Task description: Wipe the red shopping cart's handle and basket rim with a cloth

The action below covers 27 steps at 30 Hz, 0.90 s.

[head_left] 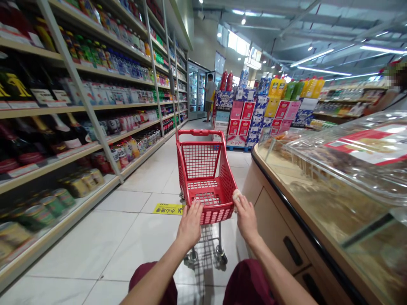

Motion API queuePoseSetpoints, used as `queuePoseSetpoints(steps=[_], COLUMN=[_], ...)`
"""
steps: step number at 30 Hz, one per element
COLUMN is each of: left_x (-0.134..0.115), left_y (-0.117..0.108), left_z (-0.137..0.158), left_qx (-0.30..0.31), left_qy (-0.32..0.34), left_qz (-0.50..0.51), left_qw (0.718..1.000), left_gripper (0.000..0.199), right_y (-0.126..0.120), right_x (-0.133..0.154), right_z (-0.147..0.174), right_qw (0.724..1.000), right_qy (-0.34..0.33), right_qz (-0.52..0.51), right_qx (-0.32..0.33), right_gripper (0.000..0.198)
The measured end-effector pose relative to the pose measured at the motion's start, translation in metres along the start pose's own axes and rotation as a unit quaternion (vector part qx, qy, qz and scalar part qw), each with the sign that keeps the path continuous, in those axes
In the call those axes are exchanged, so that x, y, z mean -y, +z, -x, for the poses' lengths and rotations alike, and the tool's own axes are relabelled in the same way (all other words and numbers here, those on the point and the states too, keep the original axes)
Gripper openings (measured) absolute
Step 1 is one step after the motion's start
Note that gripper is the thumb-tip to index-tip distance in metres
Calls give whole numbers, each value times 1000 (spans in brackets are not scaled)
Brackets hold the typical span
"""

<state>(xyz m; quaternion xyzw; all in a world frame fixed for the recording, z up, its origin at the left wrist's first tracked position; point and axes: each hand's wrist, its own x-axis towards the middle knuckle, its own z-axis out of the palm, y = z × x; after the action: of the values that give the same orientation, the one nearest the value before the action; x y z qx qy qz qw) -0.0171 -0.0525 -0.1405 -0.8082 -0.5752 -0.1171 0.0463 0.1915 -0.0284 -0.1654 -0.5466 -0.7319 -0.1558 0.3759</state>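
Note:
A small red plastic shopping cart point(205, 207) stands right in front of my knees, its basket holding nothing that I can see. My left hand point(190, 224) lies on the near left corner of the basket, fingers stretched out along it; the thumb is hidden. At the near right corner, my right hand point(246, 216) holds a crumpled whitish cloth point(237, 195) against the outside of the basket's side wall. Part of the cloth is covered by the fingers.
Tall shelves of bottles and cans point(104, 101) line the left. A wooden display counter point(276, 212) with clear plastic food boxes point(356, 152) runs close on the right. Stacked drink cartons point(241, 114) stand ahead. One person point(210, 95) is at the fridges, another point(394, 93) behind the counter.

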Motion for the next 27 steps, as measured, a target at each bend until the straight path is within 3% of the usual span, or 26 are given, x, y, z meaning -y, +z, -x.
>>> queuePoseSetpoints(steps=[6,11,12,15,17,21,23,27], left_x=[3,4,3,1,3,9,11,11], left_y=[5,4,4,1,-1,-6,-8,-13], left_z=[-1,0,0,0,1,4,5,3], left_qx=[-21,-17,-16,-9,-6,-9,-4,6], left_qy=[1,8,8,13,4,-25,-20,-25], left_qz=[2,-1,-3,-4,0,5,4,-13], left_qw=[1000,1000,1000,1000,1000,1000,1000,1000], left_gripper=[67,67,67,68,67,68,69,68], right_y=[5,1,3,8,6,-2,1,12], right_x=[20,9,15,36,37,18,25,58], right_z=[1,-3,-1,3,3,-1,-1,2], right_qw=[990,1000,1000,992,988,999,999,990], right_qy=[-120,14,5,-106,-133,4,26,-102], right_qz=[-43,19,16,-20,-27,21,20,-33], right_qx=[52,16,20,59,73,44,44,87], right_gripper=[50,51,51,51,51,53,52,49])
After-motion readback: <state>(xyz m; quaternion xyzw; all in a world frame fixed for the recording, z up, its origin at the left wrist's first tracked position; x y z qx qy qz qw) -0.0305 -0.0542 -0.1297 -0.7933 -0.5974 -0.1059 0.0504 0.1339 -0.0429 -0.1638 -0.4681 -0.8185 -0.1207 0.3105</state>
